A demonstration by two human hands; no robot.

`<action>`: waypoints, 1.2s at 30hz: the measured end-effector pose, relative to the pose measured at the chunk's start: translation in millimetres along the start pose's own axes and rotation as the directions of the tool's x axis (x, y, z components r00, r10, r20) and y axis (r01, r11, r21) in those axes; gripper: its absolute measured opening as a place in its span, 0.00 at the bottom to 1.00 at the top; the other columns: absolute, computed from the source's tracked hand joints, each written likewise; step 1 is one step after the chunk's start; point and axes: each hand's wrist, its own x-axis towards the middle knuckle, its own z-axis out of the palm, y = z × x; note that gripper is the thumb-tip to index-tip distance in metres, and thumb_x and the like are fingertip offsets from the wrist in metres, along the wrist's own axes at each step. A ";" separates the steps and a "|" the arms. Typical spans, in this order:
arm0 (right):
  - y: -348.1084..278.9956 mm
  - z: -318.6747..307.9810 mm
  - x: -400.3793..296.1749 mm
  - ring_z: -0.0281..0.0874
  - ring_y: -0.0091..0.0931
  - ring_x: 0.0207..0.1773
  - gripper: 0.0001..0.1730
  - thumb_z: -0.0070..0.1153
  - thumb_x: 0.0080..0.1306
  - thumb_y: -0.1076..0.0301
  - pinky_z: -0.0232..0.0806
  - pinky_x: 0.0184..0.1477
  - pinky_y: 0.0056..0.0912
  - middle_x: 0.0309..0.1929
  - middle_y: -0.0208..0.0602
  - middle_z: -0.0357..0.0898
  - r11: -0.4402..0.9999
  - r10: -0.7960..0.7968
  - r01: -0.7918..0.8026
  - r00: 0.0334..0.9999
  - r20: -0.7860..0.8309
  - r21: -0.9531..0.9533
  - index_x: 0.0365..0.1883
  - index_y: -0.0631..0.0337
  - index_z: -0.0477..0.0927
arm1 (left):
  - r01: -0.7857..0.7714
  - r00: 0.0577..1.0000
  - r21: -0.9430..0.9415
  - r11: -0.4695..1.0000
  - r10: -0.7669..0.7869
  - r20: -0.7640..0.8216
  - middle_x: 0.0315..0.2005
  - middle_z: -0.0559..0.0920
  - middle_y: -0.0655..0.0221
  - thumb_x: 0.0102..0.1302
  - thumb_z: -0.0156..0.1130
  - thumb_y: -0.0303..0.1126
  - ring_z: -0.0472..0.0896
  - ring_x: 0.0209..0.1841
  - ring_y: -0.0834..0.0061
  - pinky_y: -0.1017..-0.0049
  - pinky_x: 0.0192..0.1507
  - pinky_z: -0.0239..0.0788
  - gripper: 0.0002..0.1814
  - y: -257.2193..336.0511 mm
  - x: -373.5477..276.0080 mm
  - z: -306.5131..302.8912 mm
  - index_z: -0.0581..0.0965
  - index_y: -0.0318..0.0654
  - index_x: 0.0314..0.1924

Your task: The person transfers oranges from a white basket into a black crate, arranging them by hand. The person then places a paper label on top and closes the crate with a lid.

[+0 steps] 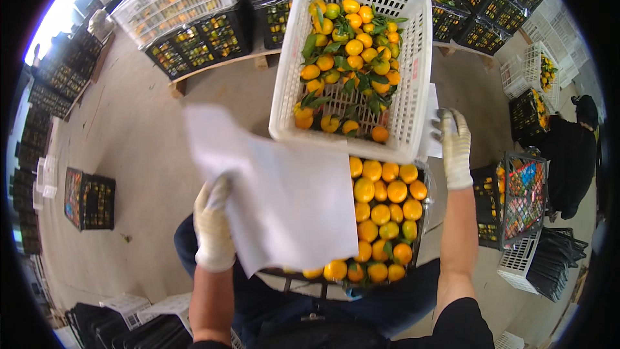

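Note:
My left hand (213,223), in a pale knit glove, grips a white paper sheet (290,194) at its left side; the sheet is blurred and partly covers a black crate of mandarins (380,213) before me. Past the crate's far edge, a white plastic basket (356,151) holds loose mandarins with green leaves (353,48). My right hand (453,140), gloved too, is right of the basket, beside another white sheet (432,131); its fingers are partly bent, and whether they hold that sheet cannot be told.
Stacked black crates of mandarins (198,48) stand on pallets at the back. A co-worker in dark clothes (569,160) bends at the right, near a filled crate with a patterned lid (525,198) and a white basket of black lids (520,261). Another crate (89,198) stands on the left floor.

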 end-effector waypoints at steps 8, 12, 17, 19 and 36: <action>-173.0 85.6 -166.5 0.79 0.27 0.45 0.29 0.56 0.67 0.53 0.72 0.48 0.29 0.43 0.40 0.81 0.992 -0.122 0.122 0.888 0.444 0.028 0.55 0.71 0.74 | -0.841 0.509 0.197 0.504 0.615 0.602 0.58 0.71 0.39 0.59 0.68 0.38 0.68 0.64 0.44 0.61 0.67 0.58 0.42 36.8 -67.3 107.4 0.61 0.21 0.66; -190.3 86.7 -178.4 0.80 0.26 0.37 0.17 0.54 0.65 0.65 0.75 0.35 0.30 0.36 0.36 0.80 0.918 -0.214 -0.003 0.839 0.501 0.397 0.48 0.66 0.77 | -0.882 0.373 0.087 0.462 0.574 0.729 0.63 0.69 0.40 0.61 0.69 0.40 0.66 0.69 0.52 0.63 0.70 0.55 0.42 88.7 -97.0 57.9 0.62 0.23 0.68; -132.1 75.8 -144.5 0.80 0.29 0.44 0.17 0.53 0.67 0.67 0.73 0.48 0.35 0.42 0.37 0.81 0.920 -0.203 0.015 0.872 0.445 0.392 0.51 0.67 0.77 | -0.753 0.570 0.104 0.650 0.566 0.595 0.61 0.75 0.62 0.70 0.57 0.27 0.73 0.63 0.69 0.68 0.65 0.61 0.28 111.5 -89.2 3.9 0.66 0.33 0.68; -91.4 61.8 -136.9 0.78 0.29 0.51 0.21 0.54 0.67 0.66 0.68 0.57 0.32 0.50 0.37 0.81 0.947 -0.101 -0.063 0.873 0.477 0.315 0.56 0.67 0.76 | -0.907 0.412 0.310 0.284 0.742 0.528 0.58 0.76 0.52 0.65 0.64 0.33 0.75 0.60 0.55 0.64 0.63 0.66 0.28 85.8 -36.7 -11.8 0.71 0.34 0.64; 108.4 -14.8 -107.0 0.83 0.35 0.45 0.25 0.59 0.66 0.48 0.71 0.51 0.37 0.42 0.44 0.85 0.765 0.282 -0.058 0.925 0.253 -0.641 0.51 0.59 0.82 | -0.785 0.615 0.619 -0.003 0.119 0.780 0.69 0.65 0.59 0.60 0.64 0.52 0.60 0.72 0.53 0.52 0.71 0.49 0.38 -123.5 -27.6 47.5 0.68 0.48 0.68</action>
